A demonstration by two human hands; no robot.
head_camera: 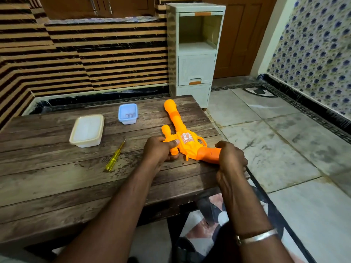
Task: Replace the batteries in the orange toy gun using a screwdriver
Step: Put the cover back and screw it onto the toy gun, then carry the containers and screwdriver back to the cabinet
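The orange toy gun (pixel 179 128) lies on its side on the wooden table (pixel 57 179), near the table's right edge, barrel pointing away from me. My left hand (pixel 158 150) grips the front handle under the gun's body, thumb on top. My right hand (pixel 230 155) wraps around the butt end of the grip. A yellow-handled screwdriver (pixel 115 157) lies free on the table, to the left of my left hand, tip pointing away.
A cream lidded plastic box (pixel 87 130) and a small blue open tub (pixel 127 113) holding small bits stand at the table's far side. A pale drawer cabinet (pixel 193 52) stands behind the table. Tiled floor lies to the right.
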